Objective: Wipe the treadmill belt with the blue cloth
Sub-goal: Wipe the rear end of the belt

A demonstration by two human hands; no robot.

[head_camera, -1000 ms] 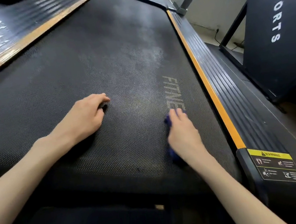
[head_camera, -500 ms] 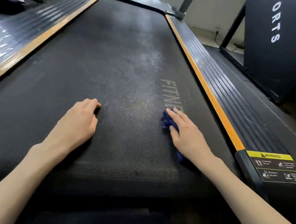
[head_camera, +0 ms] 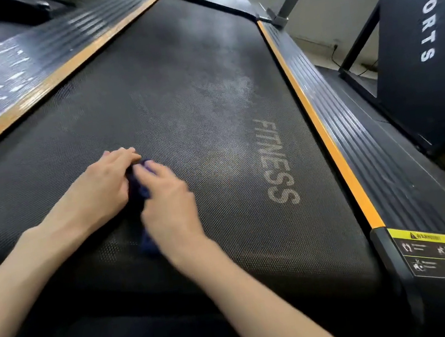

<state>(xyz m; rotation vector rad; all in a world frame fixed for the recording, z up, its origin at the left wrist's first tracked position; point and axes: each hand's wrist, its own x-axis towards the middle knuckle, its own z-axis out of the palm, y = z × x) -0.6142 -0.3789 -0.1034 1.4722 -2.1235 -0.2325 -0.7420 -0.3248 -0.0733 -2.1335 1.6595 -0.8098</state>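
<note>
The black textured treadmill belt [head_camera: 188, 66] fills the view, with grey FITNESS lettering [head_camera: 275, 160] on its right half and a pale dusty patch [head_camera: 229, 95] above that. The blue cloth [head_camera: 141, 189] lies bunched on the belt's near middle, mostly covered. My right hand [head_camera: 169, 202] presses down on it with fingers laid over it. My left hand [head_camera: 98, 192] rests on the belt right beside it, fingers loosely bent, their tips at the cloth's edge.
Orange-edged ribbed side rails run along the belt, one on the right [head_camera: 326, 135] and one on the left [head_camera: 30, 91]. A yellow warning label [head_camera: 436, 254] sits on the right rear corner. A dark machine marked SPORTS [head_camera: 428, 16] stands to the right.
My right hand has slid the cloth leftward across the belt, off the lettering and up against my left hand. The left hand has stayed about where it was.
</note>
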